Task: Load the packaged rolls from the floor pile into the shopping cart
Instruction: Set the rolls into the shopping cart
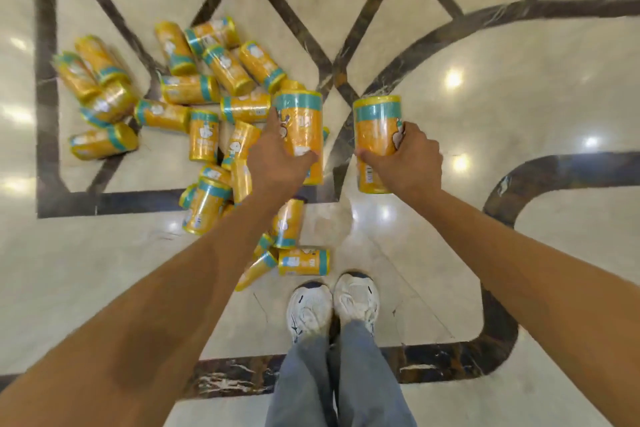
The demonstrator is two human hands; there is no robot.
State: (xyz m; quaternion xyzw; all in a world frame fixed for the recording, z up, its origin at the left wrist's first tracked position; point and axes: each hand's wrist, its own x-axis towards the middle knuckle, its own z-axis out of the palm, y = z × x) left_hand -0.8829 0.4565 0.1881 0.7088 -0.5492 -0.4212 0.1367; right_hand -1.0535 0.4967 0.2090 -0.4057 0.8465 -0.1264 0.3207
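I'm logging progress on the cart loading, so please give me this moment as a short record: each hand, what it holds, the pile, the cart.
left hand: grips a yellow roll, lifted off the floor
right hand: grips a second yellow roll, also lifted
floor pile: many yellow rolls with teal bands, scattered on the marble floor, ahead and to the person's left
shopping cart: not in view
person: standing, white shoes together beside the nearest rolls
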